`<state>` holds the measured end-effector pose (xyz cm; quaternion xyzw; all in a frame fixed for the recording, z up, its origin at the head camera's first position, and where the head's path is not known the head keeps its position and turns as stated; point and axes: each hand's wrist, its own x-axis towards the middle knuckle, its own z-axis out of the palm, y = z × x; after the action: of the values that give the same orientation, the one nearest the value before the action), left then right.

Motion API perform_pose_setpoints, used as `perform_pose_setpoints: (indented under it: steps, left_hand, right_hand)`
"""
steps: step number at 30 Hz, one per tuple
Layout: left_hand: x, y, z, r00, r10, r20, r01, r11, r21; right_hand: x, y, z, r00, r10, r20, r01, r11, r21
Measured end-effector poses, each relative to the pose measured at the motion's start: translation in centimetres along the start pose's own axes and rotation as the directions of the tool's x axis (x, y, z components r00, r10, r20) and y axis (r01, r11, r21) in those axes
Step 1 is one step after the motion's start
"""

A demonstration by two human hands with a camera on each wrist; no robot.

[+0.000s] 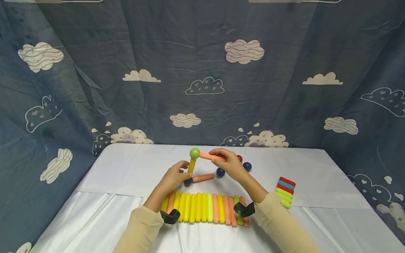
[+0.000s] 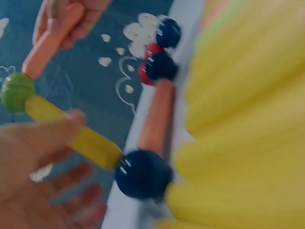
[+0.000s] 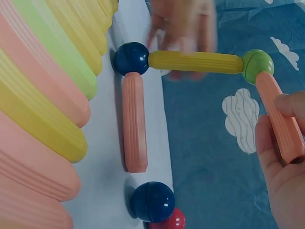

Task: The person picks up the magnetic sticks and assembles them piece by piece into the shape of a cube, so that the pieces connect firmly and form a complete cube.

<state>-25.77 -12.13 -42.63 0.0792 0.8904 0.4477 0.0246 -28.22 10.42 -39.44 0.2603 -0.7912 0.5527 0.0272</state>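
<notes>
A yellow rod (image 1: 191,166) rises from a dark blue ball (image 1: 188,181) on the table to a green ball (image 1: 194,153). An orange rod (image 1: 204,177) runs from the blue ball along the table. My right hand (image 1: 230,163) pinches another orange rod (image 3: 284,121) between thumb and fingers; its far end meets the green ball. Beside the yellow rod is my left hand (image 1: 173,178), its thumb tip over the rod in the left wrist view and its other fingers spread apart. That hand is blurred in the right wrist view, and whether it touches the rod is unclear.
A row of yellow, orange and green rods (image 1: 198,207) lies in front, partly under the wrists. Blue balls (image 1: 220,172) (image 1: 247,166) and a red ball (image 1: 239,158) are behind and near the right hand. Red, blue and green rods (image 1: 285,191) lie at the right.
</notes>
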Motion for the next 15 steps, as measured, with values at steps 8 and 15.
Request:
perform_pose_setpoints:
  steps: [8,15]
  left_hand:
    - [2.4,2.8,0.1,0.990,0.128,-0.061,-0.141,0.861,-0.489]
    - [3.0,3.1,0.4,0.990,0.134,-0.034,-0.130,0.821,-0.556]
  right_hand:
    - [0.1,0.1,-0.2,0.999,-0.048,-0.023,0.048,0.999,-0.001]
    - [-0.1,1.0,-0.8,0.995,-0.079,0.061,0.073,0.993,0.094]
